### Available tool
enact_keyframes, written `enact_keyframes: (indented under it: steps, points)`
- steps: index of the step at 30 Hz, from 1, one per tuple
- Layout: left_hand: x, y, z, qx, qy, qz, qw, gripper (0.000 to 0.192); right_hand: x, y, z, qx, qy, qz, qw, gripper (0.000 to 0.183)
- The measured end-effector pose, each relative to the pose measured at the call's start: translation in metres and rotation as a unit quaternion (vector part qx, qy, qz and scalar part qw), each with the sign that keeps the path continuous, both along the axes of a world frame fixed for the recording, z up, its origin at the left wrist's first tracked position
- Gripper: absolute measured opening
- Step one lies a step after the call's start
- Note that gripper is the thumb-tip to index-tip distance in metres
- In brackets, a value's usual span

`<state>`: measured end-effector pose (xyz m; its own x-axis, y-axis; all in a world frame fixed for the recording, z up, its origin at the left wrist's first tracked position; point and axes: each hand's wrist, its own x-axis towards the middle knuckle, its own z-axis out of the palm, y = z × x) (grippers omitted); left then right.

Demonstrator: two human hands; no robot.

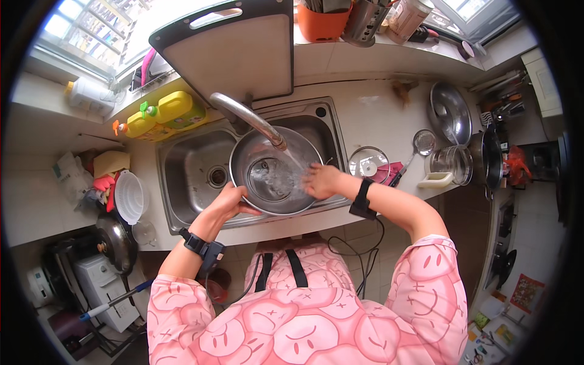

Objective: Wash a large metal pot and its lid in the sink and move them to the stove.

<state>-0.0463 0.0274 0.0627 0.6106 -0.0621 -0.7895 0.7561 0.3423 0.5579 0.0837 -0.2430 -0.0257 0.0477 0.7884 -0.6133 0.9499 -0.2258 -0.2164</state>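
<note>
A round stainless steel pan rests over the right basin of a double steel sink. Water runs into it from a curved metal faucet. My left hand grips the pan's rim at its lower left, thumb on top and fingers below. At the pan's right side, my right hand is in the splashing water with fingers spread; whether it touches the inner wall is unclear. Both wrists wear black straps with small devices.
Right of the sink lie a glass lid, a pink cloth, a skimmer, a glass jar and a steel bowl. Yellow detergent bottles, a cutting board and a white colander stand around the left and back.
</note>
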Motion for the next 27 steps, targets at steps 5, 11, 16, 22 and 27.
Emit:
enact_keyframes:
  steps: [5,11,16,22,27]
  points:
    - [0.001,-0.013,-0.026,0.014,0.008,0.026,1.000,0.045,-0.033,0.019,0.000,0.005,0.250,-0.150,0.957,0.050]
    - [-0.002,-0.016,-0.025,-0.014,-0.020,0.030,0.999,0.052,-0.034,0.037,-0.012,0.100,0.393,-0.113,0.907,0.059]
    - [-0.007,-0.018,-0.008,-0.011,-0.032,0.039,0.999,0.046,-0.003,0.026,-0.026,0.028,0.151,-0.200,0.968,0.077]
    - [-0.009,-0.032,-0.026,-0.066,-0.004,0.029,0.997,0.046,0.010,0.032,-0.038,0.089,0.118,-0.182,0.972,0.075]
    - [-0.015,-0.038,-0.040,-0.106,-0.020,0.072,0.992,0.044,-0.024,0.032,-0.025,0.037,0.299,-0.109,0.947,0.067]
